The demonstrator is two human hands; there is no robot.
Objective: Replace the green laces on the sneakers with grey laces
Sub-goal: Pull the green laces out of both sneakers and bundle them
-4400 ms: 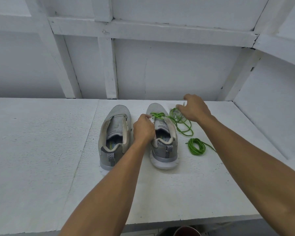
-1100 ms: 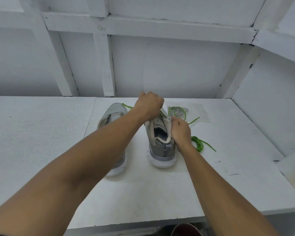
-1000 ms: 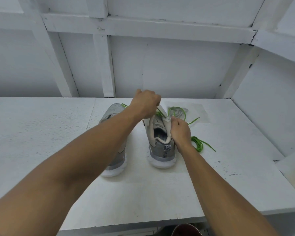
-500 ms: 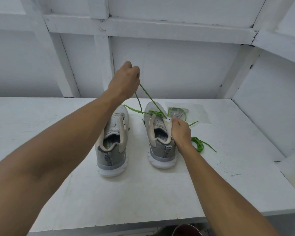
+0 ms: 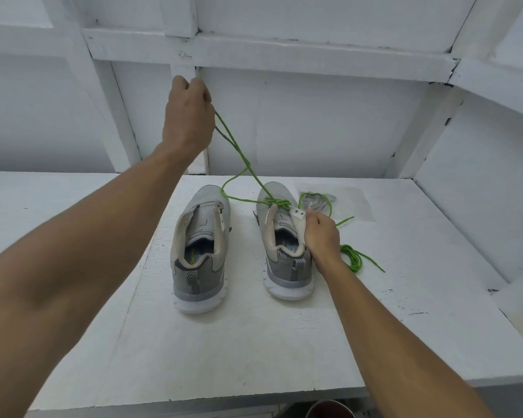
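Head view: left hand is raised well above the bench, grip pinched shut on the green lace. Vs 0.5 s ago it's higher, and more lace is drawn out, running taut from the fingers down to the eyelets of the right sneaker. One strand loops slack over the toe of the left sneaker. 1 s ago that hand was down at the right sneaker's tongue; 4.4 s ago it was at the collar.

Right hand hasn't shifted since 1 s ago: grip pressed on the right sneaker's outer collar by the white eyelet tab, holding the sneaker on the bench.

Left sneaker has no lace in it, tongue open, and sits just left of the right sneaker, heels toward the camera. Unlike 1 s ago it's in full view, no arm across it.

Coiled green lace lies on the bench just right of the right sneaker, same spot as before. Beyond the right sneaker's toe side, to the right, a clear bag holds grey laces, w/ a green loop lying over it.
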